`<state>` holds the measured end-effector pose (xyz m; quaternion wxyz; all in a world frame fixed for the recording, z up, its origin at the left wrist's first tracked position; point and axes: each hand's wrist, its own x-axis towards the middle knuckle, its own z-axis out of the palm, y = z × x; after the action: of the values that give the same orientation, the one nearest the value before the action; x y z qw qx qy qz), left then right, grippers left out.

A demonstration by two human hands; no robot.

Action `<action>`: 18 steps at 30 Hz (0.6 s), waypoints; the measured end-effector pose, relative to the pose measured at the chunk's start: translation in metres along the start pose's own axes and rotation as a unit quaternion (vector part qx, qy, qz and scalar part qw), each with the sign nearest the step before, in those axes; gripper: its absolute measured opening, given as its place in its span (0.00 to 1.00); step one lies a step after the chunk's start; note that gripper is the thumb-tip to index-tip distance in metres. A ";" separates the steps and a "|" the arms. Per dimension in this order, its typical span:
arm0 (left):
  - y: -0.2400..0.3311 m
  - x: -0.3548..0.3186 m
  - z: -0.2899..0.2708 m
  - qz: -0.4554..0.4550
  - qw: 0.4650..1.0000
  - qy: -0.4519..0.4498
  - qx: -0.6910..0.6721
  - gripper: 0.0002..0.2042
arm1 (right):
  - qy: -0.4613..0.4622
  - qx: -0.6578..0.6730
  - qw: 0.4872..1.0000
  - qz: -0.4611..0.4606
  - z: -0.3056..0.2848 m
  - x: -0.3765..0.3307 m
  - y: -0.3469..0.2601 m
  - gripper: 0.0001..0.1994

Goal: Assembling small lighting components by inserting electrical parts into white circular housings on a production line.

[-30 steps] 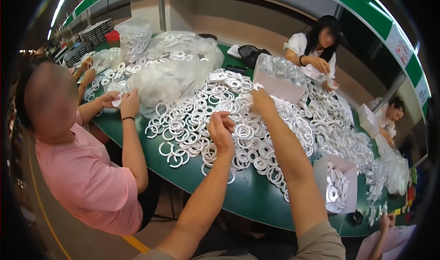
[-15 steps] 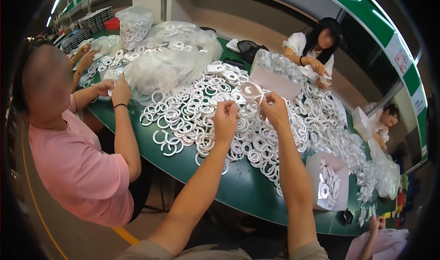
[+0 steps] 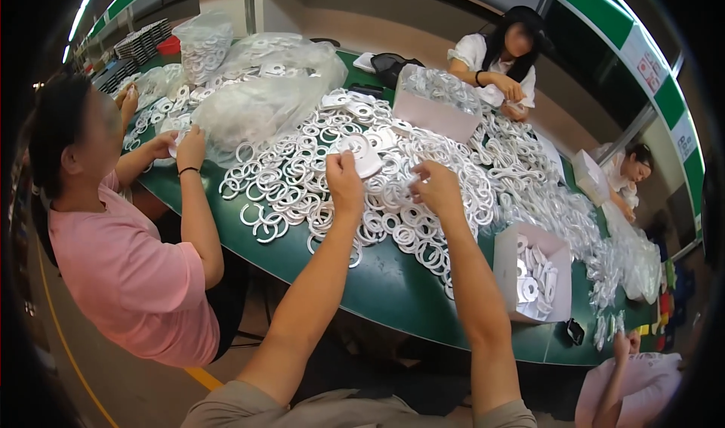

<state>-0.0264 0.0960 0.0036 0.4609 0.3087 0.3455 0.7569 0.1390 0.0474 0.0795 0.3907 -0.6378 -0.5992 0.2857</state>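
In the head view, both forearms (image 3: 317,292) rise from the lower edge. At centre, the left hand (image 3: 345,185) pinches a white disc (image 3: 365,158), ringed face up, its outline roughly round. The right hand (image 3: 439,191), right of it, curls its fingers; whether it grips anything, I cannot tell. Lower right, a white box (image 3: 507,273) holds white parts (image 3: 529,286).

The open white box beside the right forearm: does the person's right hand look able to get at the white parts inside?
Probably yes: the box is open-topped, the white parts lie uncovered, and nothing tall seems to stand between them and the right hand.
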 end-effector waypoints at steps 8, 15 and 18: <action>0.022 -0.010 0.012 -0.010 0.999 -0.021 -0.049 0.13 | -0.102 0.128 0.982 -0.093 -0.003 0.016 0.030 0.21; 0.027 -0.013 0.016 -0.008 0.999 -0.013 -0.048 0.12 | 0.156 -0.137 0.975 -0.082 -0.037 0.025 0.060 0.14; 0.029 -0.016 0.019 -0.017 0.998 -0.023 -0.048 0.12 | 0.081 -0.223 0.966 -0.097 -0.024 0.025 0.060 0.16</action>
<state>-0.0199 0.0761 0.0356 0.4959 0.2974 0.3037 0.7572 0.1940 0.0700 0.0442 0.3118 -0.6687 -0.6730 0.0524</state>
